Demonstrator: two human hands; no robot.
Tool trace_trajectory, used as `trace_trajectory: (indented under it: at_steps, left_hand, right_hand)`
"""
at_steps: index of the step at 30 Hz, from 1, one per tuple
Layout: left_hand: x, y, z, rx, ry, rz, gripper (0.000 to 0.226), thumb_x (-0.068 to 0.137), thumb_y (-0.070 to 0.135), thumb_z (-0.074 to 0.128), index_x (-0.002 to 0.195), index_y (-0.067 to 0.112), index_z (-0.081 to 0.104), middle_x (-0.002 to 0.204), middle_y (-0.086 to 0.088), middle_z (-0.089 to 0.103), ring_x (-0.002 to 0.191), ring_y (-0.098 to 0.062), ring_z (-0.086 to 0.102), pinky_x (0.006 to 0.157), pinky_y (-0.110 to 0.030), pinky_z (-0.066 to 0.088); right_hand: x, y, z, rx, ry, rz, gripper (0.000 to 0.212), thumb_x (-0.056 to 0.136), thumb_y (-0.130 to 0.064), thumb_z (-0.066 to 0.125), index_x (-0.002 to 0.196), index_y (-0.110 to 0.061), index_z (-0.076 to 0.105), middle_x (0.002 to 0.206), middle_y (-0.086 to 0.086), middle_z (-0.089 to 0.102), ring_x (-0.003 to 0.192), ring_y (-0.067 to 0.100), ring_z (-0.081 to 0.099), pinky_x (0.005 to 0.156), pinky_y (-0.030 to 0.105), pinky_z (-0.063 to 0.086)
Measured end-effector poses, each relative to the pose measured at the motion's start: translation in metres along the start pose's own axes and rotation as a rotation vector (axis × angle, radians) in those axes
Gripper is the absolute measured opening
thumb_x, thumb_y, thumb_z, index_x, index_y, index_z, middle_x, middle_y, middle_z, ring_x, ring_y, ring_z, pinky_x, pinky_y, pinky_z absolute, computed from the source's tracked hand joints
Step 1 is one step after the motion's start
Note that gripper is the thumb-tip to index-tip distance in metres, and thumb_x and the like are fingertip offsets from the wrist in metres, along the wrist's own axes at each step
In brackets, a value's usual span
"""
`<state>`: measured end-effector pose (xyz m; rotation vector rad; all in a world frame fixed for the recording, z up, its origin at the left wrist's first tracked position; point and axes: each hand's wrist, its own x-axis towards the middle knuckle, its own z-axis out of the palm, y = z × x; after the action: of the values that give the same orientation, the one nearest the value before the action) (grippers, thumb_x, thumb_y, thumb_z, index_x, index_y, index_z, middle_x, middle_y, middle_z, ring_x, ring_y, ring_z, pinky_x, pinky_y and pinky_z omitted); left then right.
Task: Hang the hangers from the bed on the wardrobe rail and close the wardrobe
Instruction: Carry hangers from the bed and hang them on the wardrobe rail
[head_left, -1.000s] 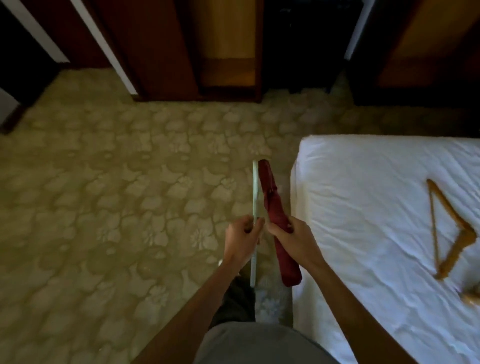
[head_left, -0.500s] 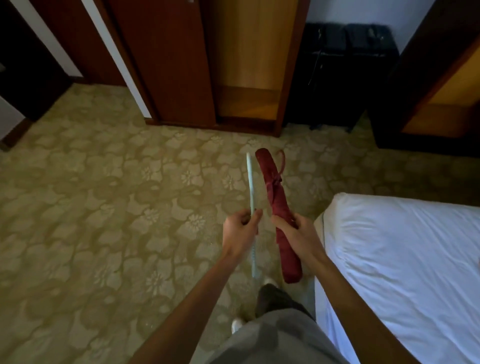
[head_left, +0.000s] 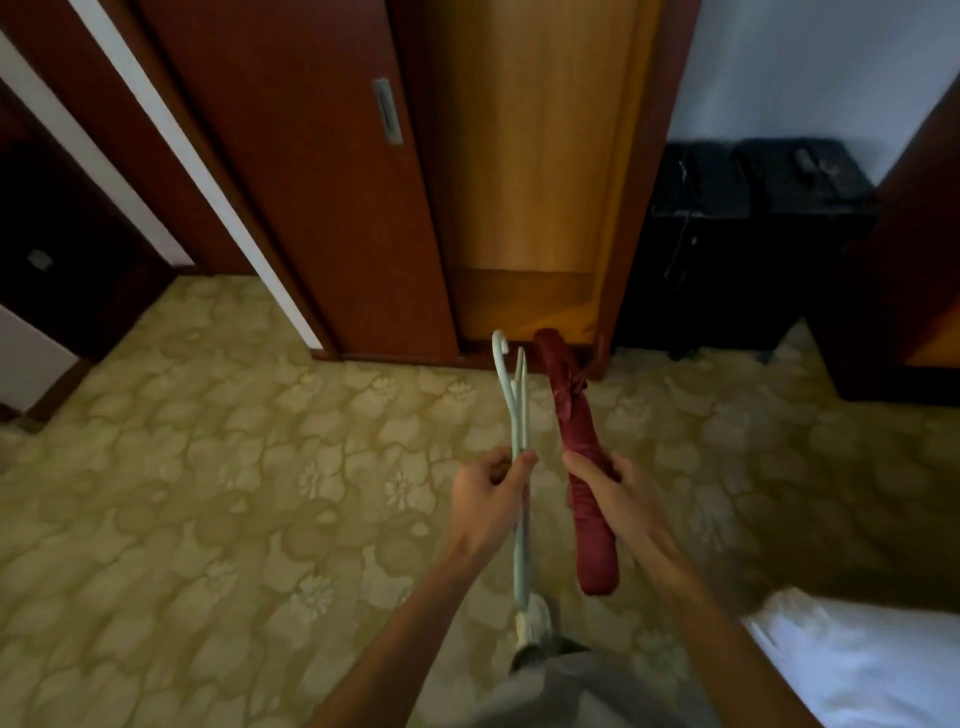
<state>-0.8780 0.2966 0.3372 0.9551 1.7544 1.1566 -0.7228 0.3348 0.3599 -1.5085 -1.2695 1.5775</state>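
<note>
My left hand (head_left: 491, 499) grips a pale blue plastic hanger (head_left: 514, 410) seen edge-on, its hook pointing toward the wardrobe. My right hand (head_left: 615, 493) holds a dark red padded fabric hanger (head_left: 576, 431), also edge-on. Straight ahead the wardrobe (head_left: 535, 171) stands open, showing a light wooden interior; its dark brown sliding door (head_left: 311, 182) with a metal recessed handle is pushed to the left. The rail is out of view above. A corner of the white bed (head_left: 857, 670) shows at the bottom right.
Patterned beige carpet (head_left: 208, 493) covers the floor between me and the wardrobe. A black luggage stand or cabinet (head_left: 753, 234) sits right of the wardrobe. Dark wooden furniture (head_left: 914, 260) stands at the far right, a dark doorway (head_left: 62, 234) at the left.
The view has turned from the bed toward the wardrobe and moved closer. The bed has slid to the bottom right corner. Both hands keep hold of their hangers.
</note>
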Motion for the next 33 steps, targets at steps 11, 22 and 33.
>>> trace_trajectory:
  at_steps: [11, 22, 33]
  left_hand:
    - [0.235, 0.091, -0.027, -0.042, 0.038, 0.099, 0.033, 0.099, 0.029, 0.062, 0.082, 0.001, 0.069, 0.056, -0.002, 0.058, 0.050, -0.013, 0.052, 0.049, -0.025, 0.044]
    - [0.509, 0.193, -0.059, -0.022, -0.113, 0.271, 0.037, 0.100, 0.031, 0.060, 0.077, 0.003, 0.067, 0.060, -0.008, 0.062, 0.053, -0.016, 0.054, 0.053, -0.028, 0.044]
    - [0.722, 0.330, -0.069, -0.120, -0.130, 0.368, 0.037, 0.099, 0.034, 0.062, 0.078, 0.005, 0.071, 0.067, -0.019, 0.066, 0.055, -0.028, 0.053, 0.055, -0.038, 0.043]
  right_hand:
    - [0.210, -0.140, 0.032, -0.074, -0.049, -0.128, 0.019, 0.089, -0.040, 0.071, 0.093, -0.021, 0.073, 0.087, 0.010, 0.075, 0.076, 0.023, 0.072, 0.066, 0.023, 0.056]
    - [0.443, -0.284, 0.091, -0.084, 0.005, -0.189, 0.031, 0.090, -0.041, 0.070, 0.095, -0.011, 0.069, 0.073, 0.001, 0.066, 0.065, 0.014, 0.065, 0.061, 0.024, 0.050]
    - [0.626, -0.453, 0.114, -0.057, 0.075, -0.323, 0.019, 0.091, -0.039, 0.070, 0.081, -0.023, 0.069, 0.060, -0.011, 0.065, 0.054, 0.003, 0.064, 0.048, 0.017, 0.046]
